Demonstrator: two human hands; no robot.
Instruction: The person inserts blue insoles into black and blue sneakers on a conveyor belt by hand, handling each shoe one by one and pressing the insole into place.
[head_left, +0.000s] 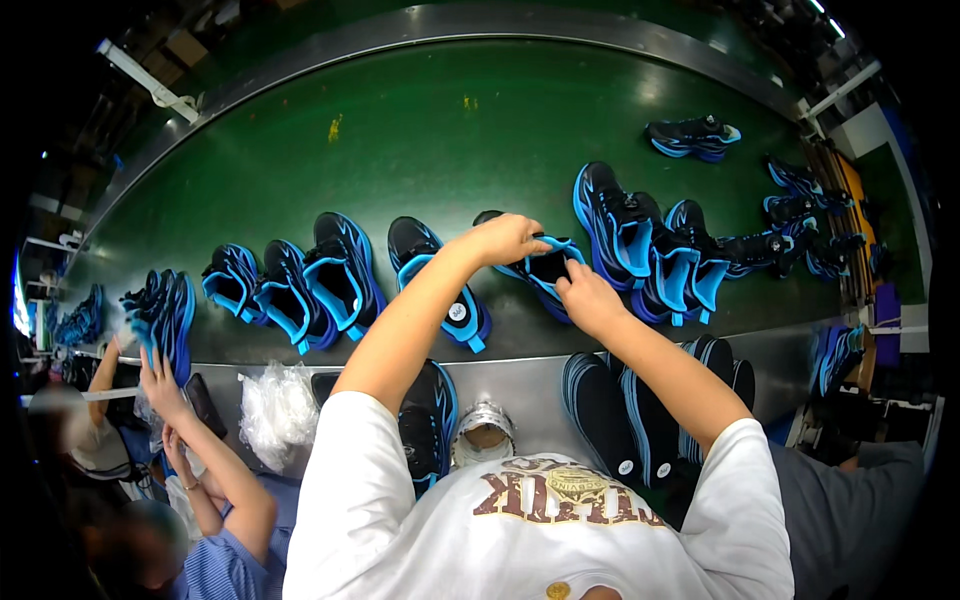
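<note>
A black sneaker with bright blue lining [548, 268] stands on the green belt in front of me, its opening toward me. My left hand [508, 240] is closed on its upper near the tongue, covering part of the toe end. On the collar's right side, my right hand [590, 298] pinches the edge with bent fingers. Just left of it stands another sneaker [408, 240] with a round white label on the insole inside, partly behind my left forearm. To the right, a sneaker [605, 205] leads a tight cluster of similar ones.
Black insoles with blue edges [598, 405] lie on the metal ledge [530, 375] at right. Near my left arm are a sneaker [425, 440], a metal tin [485, 430] and crumpled clear plastic [275, 415]. At left, a co-worker's hands [160, 385] touch sneakers [172, 320].
</note>
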